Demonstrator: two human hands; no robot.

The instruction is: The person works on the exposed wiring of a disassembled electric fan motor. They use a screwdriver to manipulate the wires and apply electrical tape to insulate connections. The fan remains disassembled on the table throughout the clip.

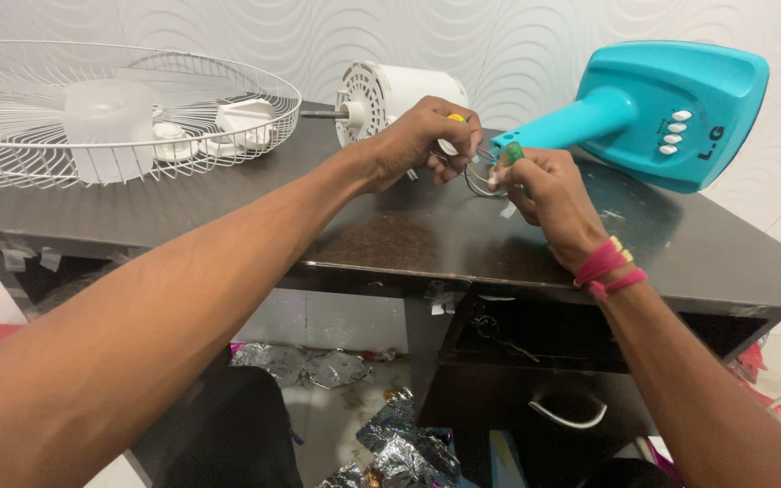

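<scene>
thin coloured wires [479, 172]: pinched taut between both hands at the desk's [390, 237] back edge, near white fan motor [390, 95].
left hand [422, 140]: fingers closed on wires.
right hand [544, 185]: fingers closed on green-handled tool [510, 154].

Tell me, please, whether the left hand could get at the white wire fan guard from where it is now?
Probably yes: the left hand holds something yellow, but bare tabletop lies between it and the fan guard.

We see an evenly bright, soft indoor light. The dark worktop [409, 235] carries a dull sheen beneath the hands, with faint shadows there. Near the worktop's front edge our forearms loom large and slightly soft; lines bend toward the corners.
</scene>
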